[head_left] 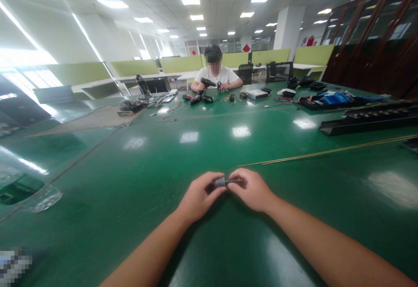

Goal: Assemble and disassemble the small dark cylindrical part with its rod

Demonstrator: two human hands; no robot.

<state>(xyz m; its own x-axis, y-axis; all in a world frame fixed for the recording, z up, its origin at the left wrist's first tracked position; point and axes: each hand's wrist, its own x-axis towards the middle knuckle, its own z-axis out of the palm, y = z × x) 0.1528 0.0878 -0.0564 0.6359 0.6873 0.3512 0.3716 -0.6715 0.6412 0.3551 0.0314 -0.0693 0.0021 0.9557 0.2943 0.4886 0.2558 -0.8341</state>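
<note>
Low over the green table (156,165), my two hands meet in the middle of the view. My left hand (199,195) pinches a small grey metal cylinder (220,182) between thumb and fingers. Out of its right end runs a thin dark rod with ridges like a thread or a spiral (232,181). My right hand (253,191) has its thumb and fingers closed around that rod, and its far end is partly covered by the fingers. Whether rod and cylinder are one piece, I cannot tell.
Thin brass-coloured rods (303,153) lie to the right, below a long black rail (362,123). A clear plastic bottle (29,191) lies at the left. Across the table a person (215,75) holds a power drill (207,83) among several tools and parts.
</note>
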